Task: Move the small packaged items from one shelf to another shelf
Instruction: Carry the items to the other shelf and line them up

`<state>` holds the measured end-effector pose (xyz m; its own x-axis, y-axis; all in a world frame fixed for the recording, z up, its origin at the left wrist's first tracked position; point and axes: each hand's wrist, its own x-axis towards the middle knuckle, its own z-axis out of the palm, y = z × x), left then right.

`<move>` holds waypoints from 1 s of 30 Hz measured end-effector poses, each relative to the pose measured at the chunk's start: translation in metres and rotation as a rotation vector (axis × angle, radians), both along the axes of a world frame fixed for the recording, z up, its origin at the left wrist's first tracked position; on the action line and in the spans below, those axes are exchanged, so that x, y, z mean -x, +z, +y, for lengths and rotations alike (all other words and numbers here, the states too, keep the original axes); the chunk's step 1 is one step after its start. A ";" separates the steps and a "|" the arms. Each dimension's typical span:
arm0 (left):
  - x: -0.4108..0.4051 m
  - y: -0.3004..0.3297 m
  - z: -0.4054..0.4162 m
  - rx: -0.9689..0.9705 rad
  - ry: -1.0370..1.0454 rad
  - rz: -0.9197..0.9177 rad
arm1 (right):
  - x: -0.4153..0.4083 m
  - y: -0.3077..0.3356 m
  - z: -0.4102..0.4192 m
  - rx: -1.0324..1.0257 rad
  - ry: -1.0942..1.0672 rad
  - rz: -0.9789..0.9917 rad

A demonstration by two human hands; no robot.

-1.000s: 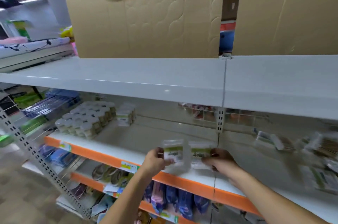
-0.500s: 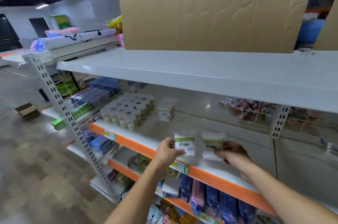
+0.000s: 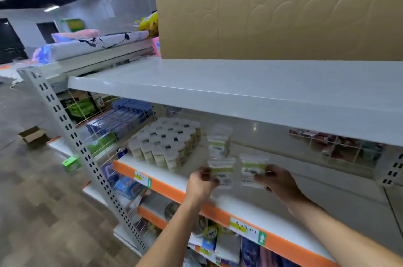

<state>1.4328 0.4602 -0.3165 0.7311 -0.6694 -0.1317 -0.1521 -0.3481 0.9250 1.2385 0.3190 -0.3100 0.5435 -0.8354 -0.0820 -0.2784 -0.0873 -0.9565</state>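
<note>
My left hand (image 3: pixel 201 186) pinches a small clear packet with a green and white label (image 3: pixel 222 172), held upright above the white shelf with the orange edge (image 3: pixel 220 212). My right hand (image 3: pixel 278 182) pinches a second packet of the same kind (image 3: pixel 250 167) just to its right. Both packets hang in front of a short stack of like packets (image 3: pixel 219 141) standing on the shelf further back. Left of that stack sits a block of several small white-capped jars (image 3: pixel 166 143).
A broad white shelf (image 3: pixel 218 90) runs above, with a large cardboard sheet (image 3: pixel 272 9) standing on it. Lower shelves hold blue packs (image 3: pixel 253 251). A perforated upright post (image 3: pixel 72 133) stands at left. A small open box (image 3: pixel 32 136) lies on the floor.
The view has swung left along the shelf. Both hands have carried their packets left and deeper, close to the stack of like packets beside the jars.
</note>
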 end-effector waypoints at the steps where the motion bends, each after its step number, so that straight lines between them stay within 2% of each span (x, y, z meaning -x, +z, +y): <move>1: -0.009 -0.001 -0.005 0.003 0.004 -0.011 | -0.008 -0.001 -0.002 0.003 0.000 -0.001; 8: -0.057 -0.012 -0.034 -0.067 -0.031 -0.095 | -0.050 -0.006 -0.022 0.012 -0.050 0.066; 14: -0.079 -0.016 -0.050 -0.123 -0.087 -0.158 | -0.068 -0.005 -0.024 0.003 -0.104 0.039; 20: -0.086 -0.016 -0.061 0.004 -0.127 -0.400 | -0.089 -0.010 -0.002 0.023 -0.177 -0.005; 30: -0.108 -0.041 -0.069 0.239 -0.167 -0.336 | -0.134 -0.036 0.034 -0.007 -0.375 -0.097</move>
